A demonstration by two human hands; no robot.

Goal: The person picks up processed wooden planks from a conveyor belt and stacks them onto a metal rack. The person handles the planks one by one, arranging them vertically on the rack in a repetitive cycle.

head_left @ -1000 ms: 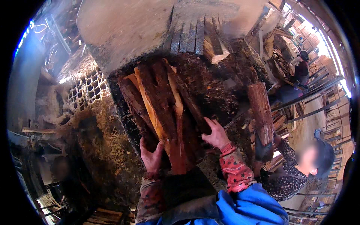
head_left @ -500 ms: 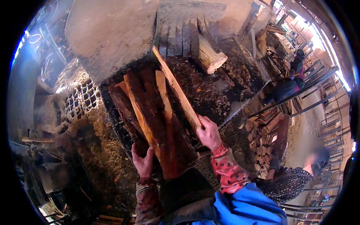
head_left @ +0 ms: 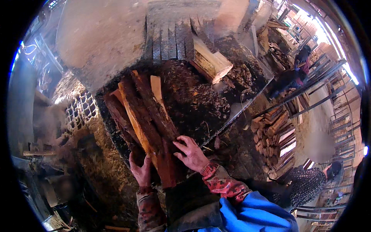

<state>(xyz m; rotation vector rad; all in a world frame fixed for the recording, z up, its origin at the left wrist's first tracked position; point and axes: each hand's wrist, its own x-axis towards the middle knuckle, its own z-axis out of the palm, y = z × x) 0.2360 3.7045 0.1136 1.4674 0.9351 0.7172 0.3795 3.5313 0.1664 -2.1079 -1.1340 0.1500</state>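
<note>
A bundle of rough wood slabs [head_left: 141, 116] with dark bark and pale orange cut edges lies lengthwise in front of me on a dark, debris-covered table. My left hand [head_left: 141, 170] is at the bundle's near left side, thumb and fingers apart, thumb close to an orange edge. On the near right side, my right hand [head_left: 192, 154] lies against the outermost bark-covered strip [head_left: 156, 102], its fingers spread. Both palms face the wood, and parts of the fingertips are hidden. The bundle's near end meets my dark apron [head_left: 193, 197].
Beyond the bundle, a split wood block [head_left: 211, 63] rests beside grey slatted boards [head_left: 170, 40]. Bark litter covers the table [head_left: 201, 92]. Stacked wood pieces [head_left: 270, 139] stand to the right. One person [head_left: 309, 185] is at lower right, another [head_left: 295, 77] farther back.
My right hand has brought the long pale strip leftward and down onto the bundle, and its fingers have spread. My left hand stays beside the bundle. The whole view has shifted slightly.
</note>
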